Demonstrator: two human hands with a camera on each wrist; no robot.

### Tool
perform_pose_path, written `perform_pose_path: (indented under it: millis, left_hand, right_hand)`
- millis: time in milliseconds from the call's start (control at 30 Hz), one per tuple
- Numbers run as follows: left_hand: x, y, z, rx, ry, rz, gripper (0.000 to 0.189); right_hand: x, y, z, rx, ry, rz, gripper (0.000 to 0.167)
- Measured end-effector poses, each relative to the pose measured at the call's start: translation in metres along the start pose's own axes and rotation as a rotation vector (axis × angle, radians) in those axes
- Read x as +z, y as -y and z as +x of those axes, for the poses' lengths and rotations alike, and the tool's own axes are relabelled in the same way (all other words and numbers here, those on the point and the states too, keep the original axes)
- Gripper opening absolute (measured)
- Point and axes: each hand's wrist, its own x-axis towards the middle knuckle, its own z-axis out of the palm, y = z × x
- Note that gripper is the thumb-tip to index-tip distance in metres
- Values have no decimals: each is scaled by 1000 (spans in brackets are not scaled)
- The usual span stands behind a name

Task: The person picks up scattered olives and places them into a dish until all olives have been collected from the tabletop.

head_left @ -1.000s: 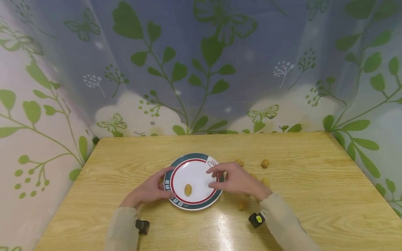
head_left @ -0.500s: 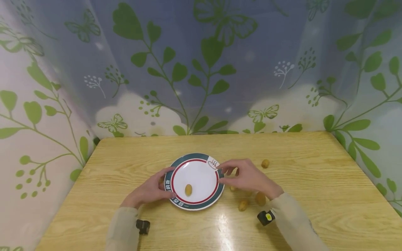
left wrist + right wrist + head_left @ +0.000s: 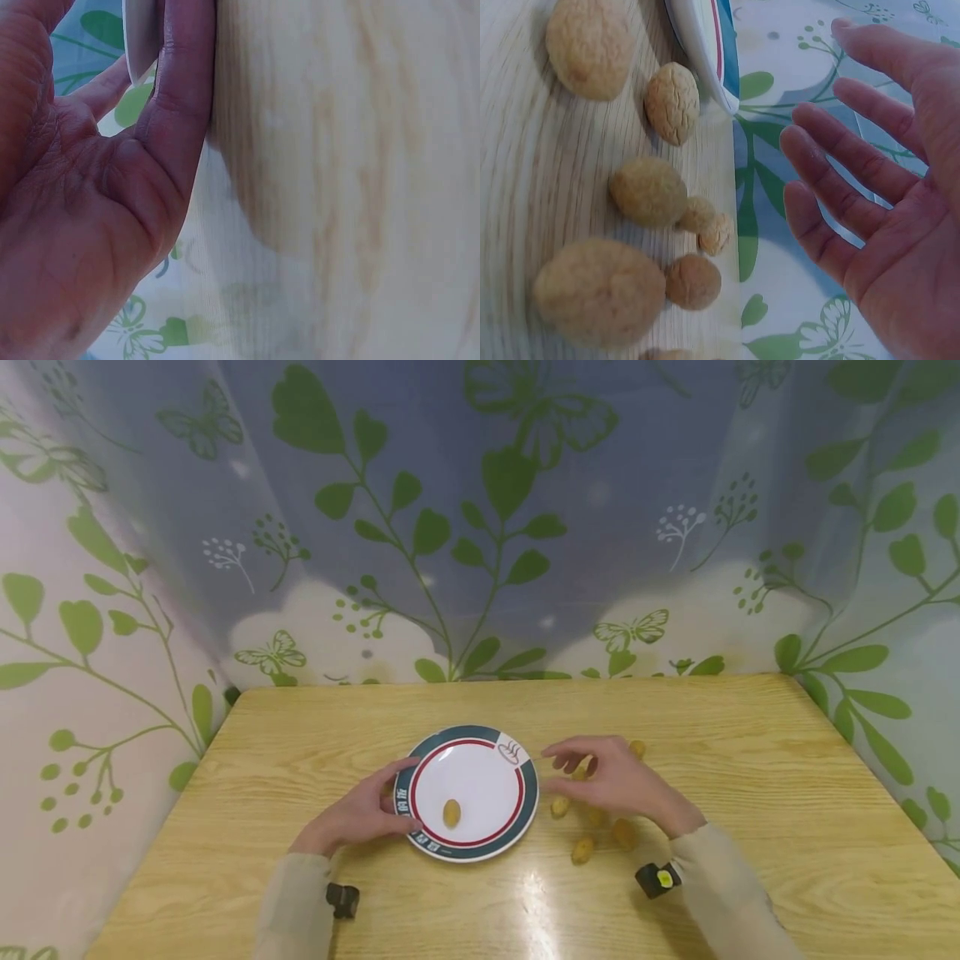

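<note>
A white plate (image 3: 480,781) with a teal rim and a red ring lies on the table in the head view. My left hand (image 3: 358,810) grips its left edge, thumb over the rim and fingers around the side. One tan oval nut-like piece (image 3: 452,812) sits on the plate. To the right of the plate, my right hand (image 3: 615,777) is held above several similar pieces, its fingers loosely bent with nothing between them. In the right wrist view those wrinkled pieces (image 3: 600,292) lie on the wood beside the relaxed right hand (image 3: 877,172); their exact kind is unclear.
The light wooden table (image 3: 315,718) reaches back to a curtain (image 3: 480,568) with green leaves and butterflies, which also hangs at both sides. Several loose pieces (image 3: 582,849) are scattered right of the plate, some partly hidden under the right hand.
My right hand has moved right, from over the plate to beyond its right edge above the loose pieces. The left hand, the plate and the piece on it have stayed put.
</note>
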Motion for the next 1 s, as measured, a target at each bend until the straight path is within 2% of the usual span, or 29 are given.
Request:
perform_pose_path:
  millis: [267, 600, 867, 1000]
  left_hand:
    - [-2, -2, 0, 12, 13, 18, 93]
    - [-2, 0, 0, 22, 15, 2, 93]
    - [-1, 0, 0, 13, 17, -13, 93]
    - [-2, 0, -1, 34, 36, -27, 93]
  right_hand:
    - [-6, -10, -10, 1, -48, -1, 36]
    - [-9, -21, -25, 53, -92, 9, 35]
    - [-16, -27, -32, 35, -122, -12, 32]
    - [-20, -29, -38, 56, -122, -15, 34]
